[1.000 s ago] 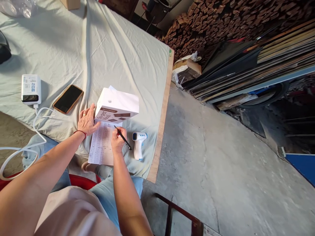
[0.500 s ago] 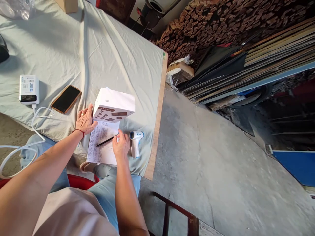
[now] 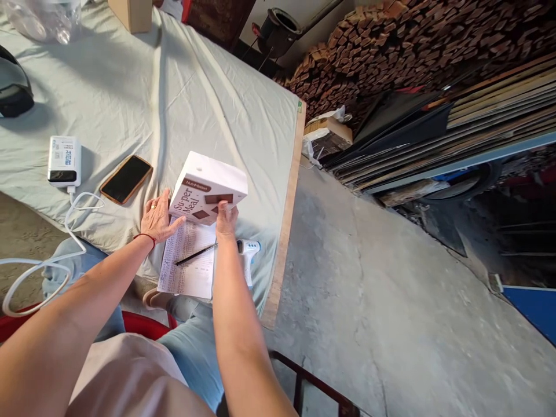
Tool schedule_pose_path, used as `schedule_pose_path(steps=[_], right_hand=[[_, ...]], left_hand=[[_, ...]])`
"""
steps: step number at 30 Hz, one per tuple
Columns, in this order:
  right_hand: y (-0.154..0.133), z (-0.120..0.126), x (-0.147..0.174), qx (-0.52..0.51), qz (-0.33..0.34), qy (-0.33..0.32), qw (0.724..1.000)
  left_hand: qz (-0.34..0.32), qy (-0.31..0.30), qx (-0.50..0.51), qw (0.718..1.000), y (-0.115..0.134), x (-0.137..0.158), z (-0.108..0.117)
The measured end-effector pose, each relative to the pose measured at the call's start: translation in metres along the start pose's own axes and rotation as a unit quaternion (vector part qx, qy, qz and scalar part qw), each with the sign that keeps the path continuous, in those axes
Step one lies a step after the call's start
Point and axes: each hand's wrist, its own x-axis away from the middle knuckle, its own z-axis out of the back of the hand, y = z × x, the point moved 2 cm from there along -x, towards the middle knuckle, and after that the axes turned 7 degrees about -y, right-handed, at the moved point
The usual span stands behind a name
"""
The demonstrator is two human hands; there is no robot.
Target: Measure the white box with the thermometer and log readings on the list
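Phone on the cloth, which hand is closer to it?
Left. The left hand is just right of the phone, not touching it, between it and the white box. The right hand is farther right, thumb on the box's printed face.

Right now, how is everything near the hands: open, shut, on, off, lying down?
White box: looks shut, gripped by the right hand
Left hand: open, palm down
Paper: flat, written on
Pen: lying on the paper, unheld
Phone: lying flat, screen dark
Power bank: plugged in
Thermometer: lying down, partly hidden, on or off unclear
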Motion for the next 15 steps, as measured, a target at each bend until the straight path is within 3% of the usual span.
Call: schedule_pose_path(steps=[4,9,15], right_hand=[[-0.010,-0.009,-0.004,-0.078,-0.040,0.029,0.996],[-0.024,-0.011,-0.011,-0.093,-0.110,0.026,0.989],[-0.034,0.002,0.005,-0.021,-0.125,-0.013,0.992]], left_hand=[[0.001,0.000,0.013,1.000,-0.002,0.000,0.000],[0.009,-0.001,0.019,1.000,-0.003,0.001,0.001],[0.015,0.018,0.021,1.000,-0.002,0.002,0.002]])
